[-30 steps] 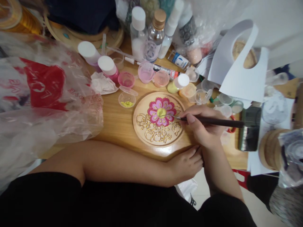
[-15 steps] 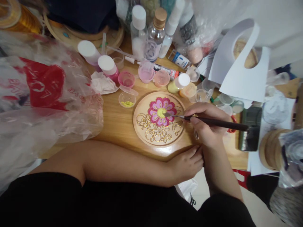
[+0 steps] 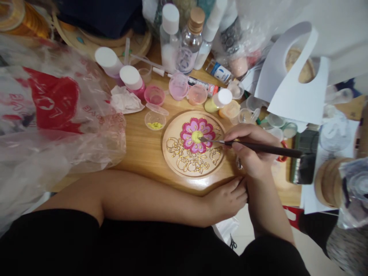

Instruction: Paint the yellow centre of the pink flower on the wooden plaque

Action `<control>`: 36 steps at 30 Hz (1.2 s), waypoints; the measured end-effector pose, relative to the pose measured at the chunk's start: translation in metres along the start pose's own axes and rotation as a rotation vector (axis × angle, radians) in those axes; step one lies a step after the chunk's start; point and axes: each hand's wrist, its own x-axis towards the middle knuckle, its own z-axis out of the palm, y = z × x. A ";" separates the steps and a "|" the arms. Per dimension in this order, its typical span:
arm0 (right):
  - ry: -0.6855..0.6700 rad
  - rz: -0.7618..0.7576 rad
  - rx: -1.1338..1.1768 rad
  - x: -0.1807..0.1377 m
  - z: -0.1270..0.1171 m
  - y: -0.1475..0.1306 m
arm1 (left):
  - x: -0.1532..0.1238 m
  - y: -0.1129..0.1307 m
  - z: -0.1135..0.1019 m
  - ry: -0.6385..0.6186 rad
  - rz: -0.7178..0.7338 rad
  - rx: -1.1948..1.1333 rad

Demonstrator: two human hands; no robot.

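A palette knife (image 3: 264,148) with a dark handle and a thin metal blade is gripped in my right hand (image 3: 250,147). Its tip touches the yellow centre of a painted flower (image 3: 197,135) with pink and magenta petals. The flower lies on a round wooden board (image 3: 169,161), beside gold raised outlines (image 3: 191,163). My left hand (image 3: 225,201) rests at the table's front edge, against my right wrist. Its fingers are curled, with the tips hidden, so whatever they hold cannot be seen. A small cup of yellow paint (image 3: 155,125) stands left of the board.
Behind the board are paint cups in magenta (image 3: 154,96), lilac (image 3: 178,87) and peach (image 3: 197,95), plus a yellow bottle (image 3: 218,100). Taller bottles (image 3: 170,38) stand farther back. Plastic bags (image 3: 94,130) crowd the left; white card (image 3: 299,88) and a wooden spool (image 3: 327,182) occupy the right.
The view has shifted very slightly. The palette knife tip stays on the yellow centre, and both hands keep nearly the same place.
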 end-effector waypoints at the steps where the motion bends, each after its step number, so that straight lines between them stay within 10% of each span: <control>1: 0.017 -0.003 -0.007 0.000 0.000 0.000 | 0.000 0.000 0.000 -0.004 0.003 -0.001; 36: -0.080 -0.055 -0.006 0.003 0.000 -0.005 | 0.001 0.001 0.002 0.042 -0.005 -0.023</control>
